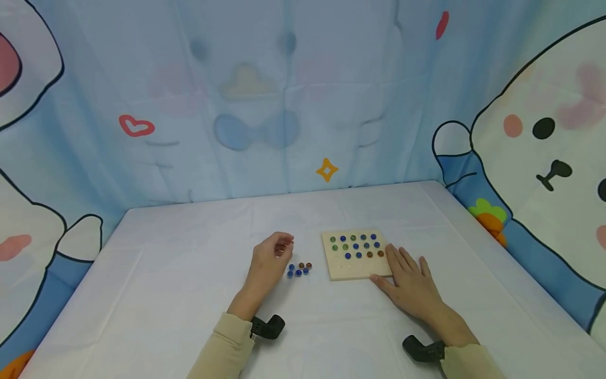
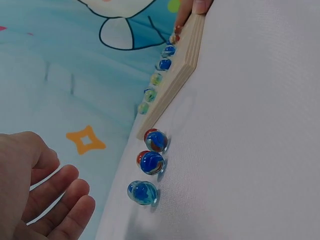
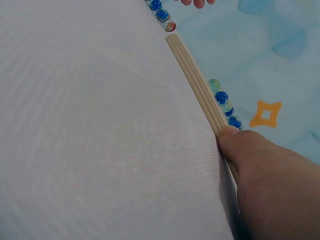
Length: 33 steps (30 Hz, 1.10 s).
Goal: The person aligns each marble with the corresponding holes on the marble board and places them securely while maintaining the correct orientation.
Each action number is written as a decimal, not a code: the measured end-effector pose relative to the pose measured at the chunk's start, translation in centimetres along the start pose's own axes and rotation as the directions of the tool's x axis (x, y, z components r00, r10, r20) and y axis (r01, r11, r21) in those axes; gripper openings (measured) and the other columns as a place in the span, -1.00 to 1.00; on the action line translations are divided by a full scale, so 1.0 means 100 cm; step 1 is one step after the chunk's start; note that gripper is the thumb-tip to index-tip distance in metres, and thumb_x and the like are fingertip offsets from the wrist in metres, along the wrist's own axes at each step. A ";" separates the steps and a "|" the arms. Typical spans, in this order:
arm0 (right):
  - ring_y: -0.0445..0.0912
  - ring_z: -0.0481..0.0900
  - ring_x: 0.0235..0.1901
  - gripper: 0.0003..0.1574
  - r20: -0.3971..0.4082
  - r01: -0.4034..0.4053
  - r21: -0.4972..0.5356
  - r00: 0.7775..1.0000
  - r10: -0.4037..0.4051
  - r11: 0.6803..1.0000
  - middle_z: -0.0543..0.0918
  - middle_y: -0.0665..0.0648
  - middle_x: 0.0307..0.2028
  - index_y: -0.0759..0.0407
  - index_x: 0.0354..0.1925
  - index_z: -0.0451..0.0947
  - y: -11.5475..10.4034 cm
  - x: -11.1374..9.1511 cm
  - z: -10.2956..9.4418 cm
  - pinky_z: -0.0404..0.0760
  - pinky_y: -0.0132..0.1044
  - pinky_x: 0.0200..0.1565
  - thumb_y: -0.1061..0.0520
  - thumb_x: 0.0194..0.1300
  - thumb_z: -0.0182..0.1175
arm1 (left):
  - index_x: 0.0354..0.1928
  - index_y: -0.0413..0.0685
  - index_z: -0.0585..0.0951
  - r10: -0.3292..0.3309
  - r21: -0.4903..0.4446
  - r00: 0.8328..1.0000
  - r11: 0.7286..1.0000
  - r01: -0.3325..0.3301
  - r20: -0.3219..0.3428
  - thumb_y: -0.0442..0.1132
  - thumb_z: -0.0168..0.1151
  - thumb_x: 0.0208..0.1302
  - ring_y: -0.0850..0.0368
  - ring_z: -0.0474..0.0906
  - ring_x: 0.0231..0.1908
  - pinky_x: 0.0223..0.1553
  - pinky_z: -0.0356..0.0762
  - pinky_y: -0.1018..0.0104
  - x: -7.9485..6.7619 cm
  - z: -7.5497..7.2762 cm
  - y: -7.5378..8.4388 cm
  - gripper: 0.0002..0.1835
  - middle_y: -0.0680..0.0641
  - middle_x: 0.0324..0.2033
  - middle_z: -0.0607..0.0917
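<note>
A pale wooden board [image 1: 352,271] lies flat on the table, with rows of green, blue and brown glass marbles [image 1: 356,246] sitting on it. My right hand [image 1: 411,287] rests at its front right corner, fingers stretched along the right side. In the right wrist view the thumb [image 3: 247,147] presses the board's edge [image 3: 197,85]. Left of the board, several loose marbles [image 1: 298,273], blue and brownish red, are grouped on the cloth. My left hand [image 1: 269,262] hovers just beside them, fingers loosely bent; nothing shows between them in the left wrist view.
A white cloth [image 1: 180,295] covers the table. Behind it hangs a light blue curtain [image 1: 255,173] printed with cartoon figures. Each wrist wears a black camera mount, one on the left wrist [image 1: 268,327] and one on the right [image 1: 423,350].
</note>
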State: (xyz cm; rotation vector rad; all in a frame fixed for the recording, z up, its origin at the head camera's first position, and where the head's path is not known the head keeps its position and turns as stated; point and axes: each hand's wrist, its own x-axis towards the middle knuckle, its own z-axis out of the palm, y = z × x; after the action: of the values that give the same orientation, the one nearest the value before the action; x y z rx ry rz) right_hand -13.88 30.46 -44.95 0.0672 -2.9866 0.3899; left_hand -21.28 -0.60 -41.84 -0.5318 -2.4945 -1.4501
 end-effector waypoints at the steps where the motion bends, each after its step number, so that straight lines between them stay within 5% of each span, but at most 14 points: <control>1: 0.36 -0.03 0.49 0.19 -0.001 0.000 -0.001 1.000 0.000 1.000 0.06 0.44 0.50 0.39 0.52 -0.10 0.000 0.000 0.000 -0.24 0.43 0.40 -0.45 0.39 -0.06 | 0.01 -0.16 0.63 -0.003 -0.002 1.000 1.000 0.003 -0.004 -0.28 0.18 0.39 0.12 0.65 -0.17 -0.08 0.66 0.25 0.000 0.000 0.000 -0.78 -0.08 -0.16 0.74; 17: 0.36 -0.04 0.49 0.18 0.002 0.000 -0.002 1.000 0.000 1.000 0.06 0.45 0.49 0.39 0.52 -0.09 -0.001 0.000 -0.001 -0.25 0.43 0.40 -0.44 0.40 -0.05 | -0.01 -0.16 0.64 -0.017 -0.009 0.999 1.000 0.017 -0.034 -0.29 0.19 0.38 0.12 0.66 -0.16 -0.07 0.66 0.24 0.004 -0.009 -0.005 -0.79 -0.05 -0.16 0.74; 33: 0.36 -0.05 0.49 0.19 0.007 0.000 -0.001 1.000 0.000 1.000 0.05 0.45 0.50 0.39 0.52 -0.11 0.000 0.000 -0.001 -0.25 0.43 0.40 -0.45 0.39 -0.06 | 0.02 -0.10 0.63 -0.077 -0.006 0.995 0.997 0.077 0.056 -0.27 0.18 0.37 0.16 0.62 -0.11 -0.05 0.62 0.25 -0.001 -0.008 -0.013 -0.78 -0.01 -0.11 0.73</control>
State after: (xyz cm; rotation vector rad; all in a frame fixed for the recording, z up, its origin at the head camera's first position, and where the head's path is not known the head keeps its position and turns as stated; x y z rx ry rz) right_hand -13.90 30.45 -44.84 0.0682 -2.9941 0.3884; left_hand -21.67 -1.89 -42.54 -0.4887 -2.5799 -1.4932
